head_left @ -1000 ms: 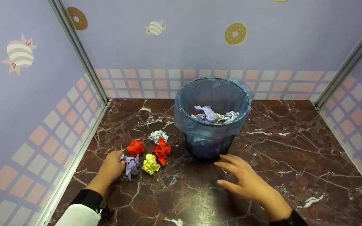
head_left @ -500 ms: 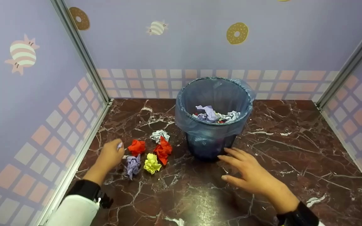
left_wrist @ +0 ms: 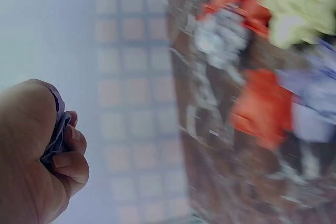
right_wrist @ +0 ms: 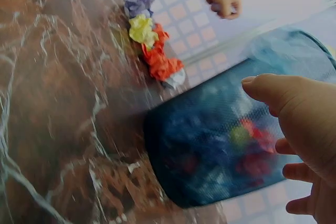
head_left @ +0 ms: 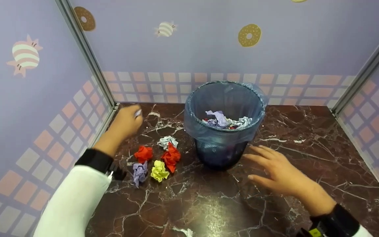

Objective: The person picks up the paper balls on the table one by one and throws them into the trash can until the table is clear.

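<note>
My left hand (head_left: 127, 120) is raised over the back left of the table, its fingers curled round a crumpled purple paper ball (left_wrist: 56, 139), which is mostly hidden in the fist. My right hand (head_left: 276, 171) hovers just right of the dark mesh waste bin (head_left: 220, 153), fingers spread and holding nothing. A blue plastic liner (head_left: 206, 133) hangs over the bin's rim, and crumpled papers (head_left: 218, 119) lie inside. Left of the bin sit two red paper balls (head_left: 143, 154), a yellow one (head_left: 159, 171), a white one (head_left: 168, 142) and another purple one (head_left: 139, 173).
The brown marbled tabletop (head_left: 206, 204) is bounded by a left wall panel (head_left: 8, 108), a back wall (head_left: 202, 39) and a right wall panel (head_left: 377, 112). The bin stands towards the back, slightly right of the middle.
My left hand has lifted a purple paper ball from beside the group and moved it up and towards the back. My right hand has shifted slightly right, away from the bin.
</note>
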`<state>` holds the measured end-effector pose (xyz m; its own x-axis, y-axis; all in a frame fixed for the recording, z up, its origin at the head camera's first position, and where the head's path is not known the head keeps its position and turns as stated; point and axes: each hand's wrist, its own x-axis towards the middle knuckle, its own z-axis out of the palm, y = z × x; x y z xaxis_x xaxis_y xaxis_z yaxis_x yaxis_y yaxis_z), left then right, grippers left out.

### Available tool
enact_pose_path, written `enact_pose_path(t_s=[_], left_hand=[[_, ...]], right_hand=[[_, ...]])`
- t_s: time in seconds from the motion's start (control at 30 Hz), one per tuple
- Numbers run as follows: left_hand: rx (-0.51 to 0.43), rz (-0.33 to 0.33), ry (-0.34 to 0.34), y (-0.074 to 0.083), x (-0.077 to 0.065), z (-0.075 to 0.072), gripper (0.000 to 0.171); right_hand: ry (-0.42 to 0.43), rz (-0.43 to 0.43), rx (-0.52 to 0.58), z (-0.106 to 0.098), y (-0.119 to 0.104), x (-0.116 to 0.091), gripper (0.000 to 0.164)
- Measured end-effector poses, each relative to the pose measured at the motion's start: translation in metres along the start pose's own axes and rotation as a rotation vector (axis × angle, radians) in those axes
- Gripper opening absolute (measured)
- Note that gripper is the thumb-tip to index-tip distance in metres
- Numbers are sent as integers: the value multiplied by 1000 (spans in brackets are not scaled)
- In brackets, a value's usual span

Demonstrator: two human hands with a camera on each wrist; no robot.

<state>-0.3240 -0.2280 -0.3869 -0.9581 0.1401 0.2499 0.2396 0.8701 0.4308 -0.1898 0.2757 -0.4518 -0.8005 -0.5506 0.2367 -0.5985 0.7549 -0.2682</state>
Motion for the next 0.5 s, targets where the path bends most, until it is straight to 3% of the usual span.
enact_pose_path(t_s=[0.27,0.5], left_hand=[[-33,45,-43,87,44,-23,5],[-48,146,-112,151,71,-18,7]], right_hand=[[39,103,38,-22,29,-15,64],[130,185,78,-38,57,-31,62]])
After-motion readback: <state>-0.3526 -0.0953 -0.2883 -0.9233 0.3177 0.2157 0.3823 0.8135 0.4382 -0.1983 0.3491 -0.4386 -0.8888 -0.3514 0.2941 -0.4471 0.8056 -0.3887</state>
